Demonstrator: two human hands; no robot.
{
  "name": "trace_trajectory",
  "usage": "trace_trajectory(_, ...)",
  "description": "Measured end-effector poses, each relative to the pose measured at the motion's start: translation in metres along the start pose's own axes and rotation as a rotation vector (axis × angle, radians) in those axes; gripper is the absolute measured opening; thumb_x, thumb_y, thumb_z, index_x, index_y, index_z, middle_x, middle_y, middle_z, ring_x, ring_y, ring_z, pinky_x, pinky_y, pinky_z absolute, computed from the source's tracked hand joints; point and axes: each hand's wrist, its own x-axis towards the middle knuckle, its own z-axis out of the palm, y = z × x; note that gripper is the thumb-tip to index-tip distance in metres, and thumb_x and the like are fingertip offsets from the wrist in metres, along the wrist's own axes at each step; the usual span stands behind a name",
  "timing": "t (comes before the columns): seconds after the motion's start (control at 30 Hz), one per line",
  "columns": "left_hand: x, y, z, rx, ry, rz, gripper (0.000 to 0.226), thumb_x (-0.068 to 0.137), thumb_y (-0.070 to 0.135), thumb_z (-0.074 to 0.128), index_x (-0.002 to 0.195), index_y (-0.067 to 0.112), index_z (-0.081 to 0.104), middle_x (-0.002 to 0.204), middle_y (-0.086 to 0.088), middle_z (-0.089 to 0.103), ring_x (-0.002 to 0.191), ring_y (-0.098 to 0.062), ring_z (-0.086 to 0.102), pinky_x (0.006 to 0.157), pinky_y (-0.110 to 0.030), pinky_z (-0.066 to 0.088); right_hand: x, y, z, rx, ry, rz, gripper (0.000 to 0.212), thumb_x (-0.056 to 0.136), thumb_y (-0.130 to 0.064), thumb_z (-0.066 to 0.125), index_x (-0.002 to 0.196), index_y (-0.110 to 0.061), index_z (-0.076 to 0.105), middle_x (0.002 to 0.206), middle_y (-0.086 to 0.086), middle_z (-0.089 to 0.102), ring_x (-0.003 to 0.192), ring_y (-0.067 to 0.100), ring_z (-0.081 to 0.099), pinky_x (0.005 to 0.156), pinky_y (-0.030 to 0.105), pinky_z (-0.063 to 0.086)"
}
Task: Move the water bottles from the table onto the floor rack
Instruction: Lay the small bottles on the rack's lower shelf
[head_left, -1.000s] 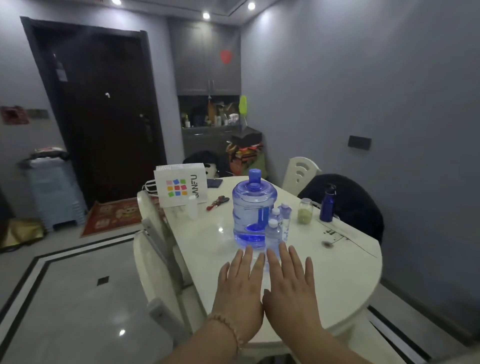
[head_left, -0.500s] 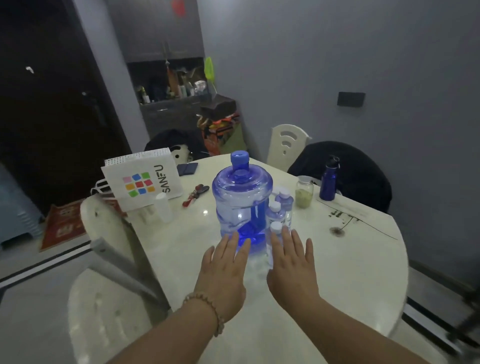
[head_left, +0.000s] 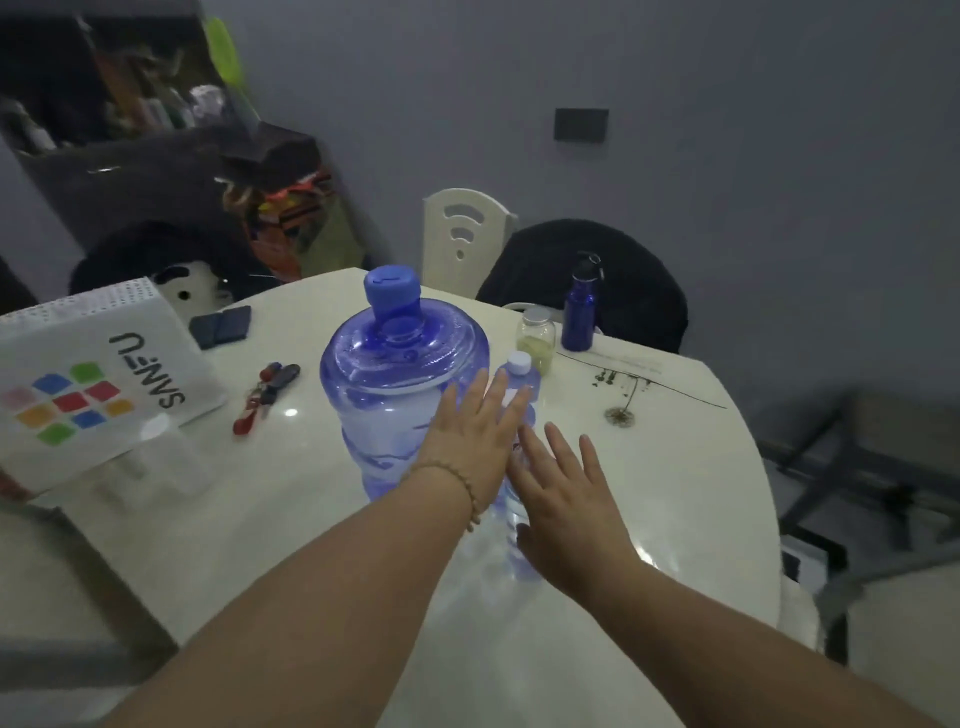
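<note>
A large blue water jug (head_left: 390, 384) with a blue cap stands upright in the middle of the white table (head_left: 675, 467). Right beside it stand small clear water bottles; one white-capped bottle (head_left: 519, 370) shows behind my fingers, and another bottle (head_left: 514, 525) is partly hidden between my hands. My left hand (head_left: 470, 441), with a bead bracelet, is spread flat over the jug's right side. My right hand (head_left: 566, 499) is open with fingers apart, just right of the small bottles. Neither hand holds anything.
A white box with coloured squares (head_left: 88, 384) lies at the table's left, with keys (head_left: 265, 389) and a dark wallet (head_left: 221, 325) nearby. A glass jar (head_left: 535, 338) and a dark blue flask (head_left: 581, 309) stand at the back. Chairs (head_left: 465, 234) ring the table; a metal rack frame (head_left: 857, 467) sits right.
The view has come closer and tilted down. Both hands have reached forward from the near table surface up to the jug and small bottles.
</note>
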Motion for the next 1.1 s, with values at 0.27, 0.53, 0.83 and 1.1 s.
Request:
trace_trajectory(0.27, 0.031, 0.001, 0.020, 0.136, 0.034, 0.236, 0.063, 0.099, 0.026, 0.030, 0.147, 0.011, -0.007, 0.156, -0.018, 0.000, 0.142, -0.035, 0.000, 0.113, -0.051, 0.002, -0.018, -0.020, 0.001, 0.011, -0.055, 0.203, 0.073, 0.079, -0.018, 0.067, 0.142, -0.018, 0.030, 0.148, 0.012, 0.030, 0.139, 0.039, 0.018, 0.110, 0.057, 0.014)
trace_trajectory(0.53, -0.017, 0.010, 0.015, 0.083, 0.229, 0.346, 0.023, 0.088, 0.009, 0.046, 0.108, 0.013, 0.055, 0.100, -0.006, 0.044, 0.084, -0.021, 0.038, 0.067, -0.033, 0.032, -0.062, -0.035, -0.017, 0.094, 0.033, 0.224, 0.057, 0.047, -0.003, 0.086, 0.099, -0.007, 0.064, 0.103, 0.016, 0.061, 0.079, 0.032, 0.060, 0.047, 0.031, 0.051)
trace_trajectory(0.83, -0.097, 0.032, 0.056, -0.112, -0.001, 0.259, 0.045, 0.091, 0.002, 0.044, 0.133, 0.008, 0.029, 0.143, -0.024, 0.027, 0.115, -0.037, 0.047, 0.087, -0.043, 0.051, -0.111, -0.048, 0.005, -0.018, 0.038, 0.198, 0.048, 0.050, 0.006, 0.070, 0.095, -0.009, 0.057, 0.094, 0.014, 0.061, 0.070, 0.035, 0.052, 0.057, 0.037, 0.047)
trace_trajectory(1.1, -0.180, 0.073, 0.090, -0.287, -0.095, 0.027, 0.046, 0.085, 0.004, 0.048, 0.125, 0.022, 0.034, 0.137, -0.012, 0.028, 0.092, -0.028, 0.039, 0.062, -0.030, 0.045, -0.162, -0.068, 0.053, 0.103, -0.120, 0.387, 0.074, 0.052, -0.003, 0.081, 0.122, -0.010, 0.057, 0.109, 0.015, 0.057, 0.089, 0.035, 0.054, 0.044, 0.036, 0.050)
